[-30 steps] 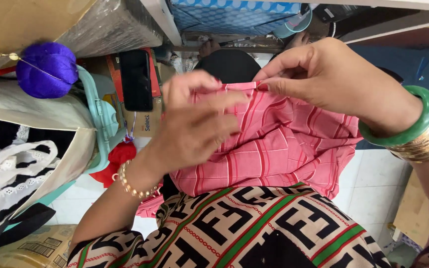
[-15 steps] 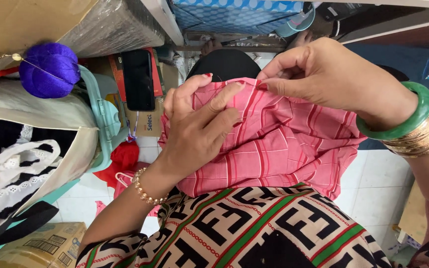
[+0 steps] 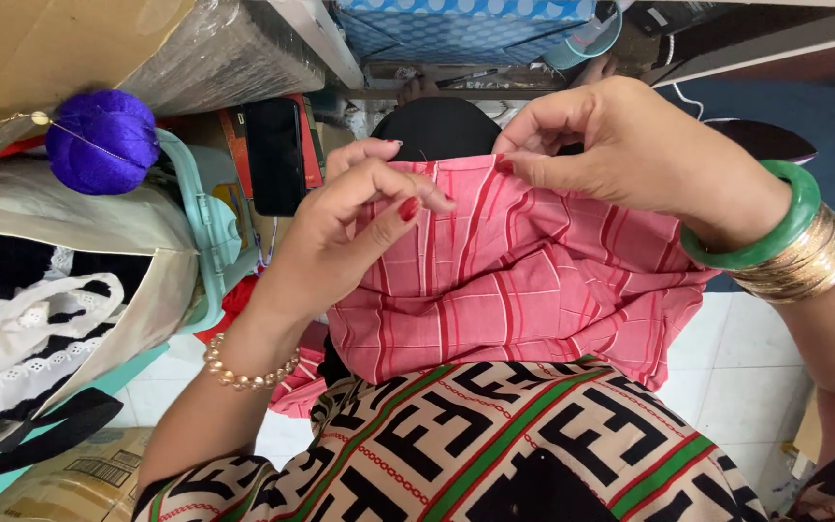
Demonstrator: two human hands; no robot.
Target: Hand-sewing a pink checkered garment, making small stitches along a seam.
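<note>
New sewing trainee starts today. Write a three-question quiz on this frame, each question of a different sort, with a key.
1. True or false: both hands pinch the top edge of the pink checked cloth.
2. Multiple choice: the purple pincushion lies (A) at the upper left, beside the beige bag; (B) on the cloth; (C) in the right hand.
3. Fill in: the wrist of the left hand wears a ____ bracelet.

Key
1. True: the grip of each hand closes on that edge.
2. A.
3. Pearl bead; the green bangle and gold bangles are on the right wrist.
</note>
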